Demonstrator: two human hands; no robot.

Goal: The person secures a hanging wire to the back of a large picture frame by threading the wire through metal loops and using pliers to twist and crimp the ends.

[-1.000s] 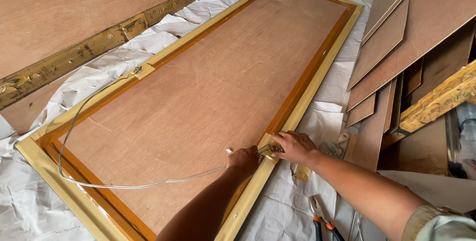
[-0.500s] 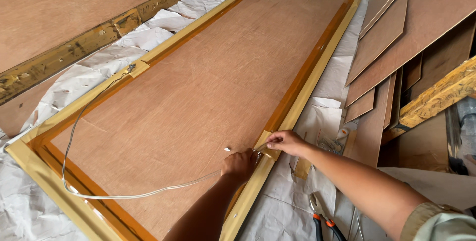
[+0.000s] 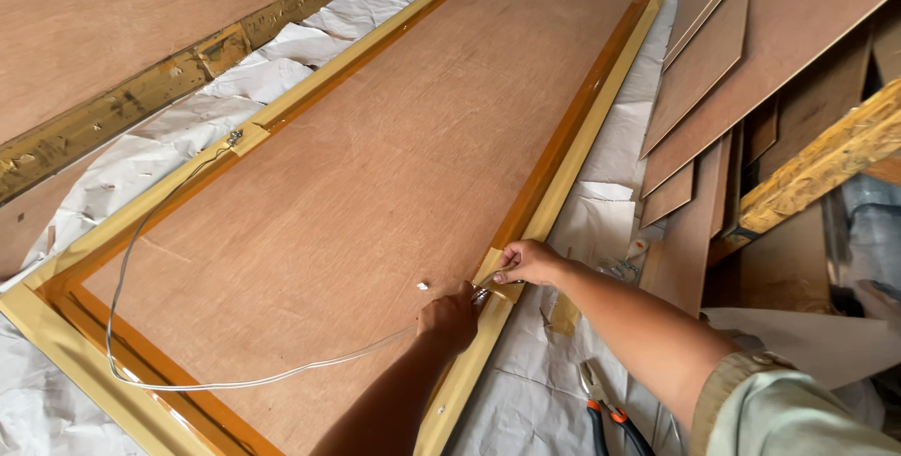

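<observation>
A large wooden frame with a brown backing board (image 3: 375,165) lies face down on white sheeting. A grey hanging wire (image 3: 141,250) loops from a small metal fitting (image 3: 234,137) on the frame's left rail across to the right rail. My left hand (image 3: 450,317) is closed around the wire's end near the right rail. My right hand (image 3: 527,262) pinches the same wire end at a small fitting on the gold rail (image 3: 493,289), just beside the left hand.
Orange-handled pliers (image 3: 605,409) lie on the white sheeting (image 3: 601,221) by my right forearm. Plywood offcuts (image 3: 741,90) lean at the right beside a rough wooden beam (image 3: 826,160). A long board (image 3: 113,24) with a gilded edge lies at the left.
The view has shifted slightly. Both hands have stayed at the right rail, working the wire end; the right hand now pinches closer to the left.
</observation>
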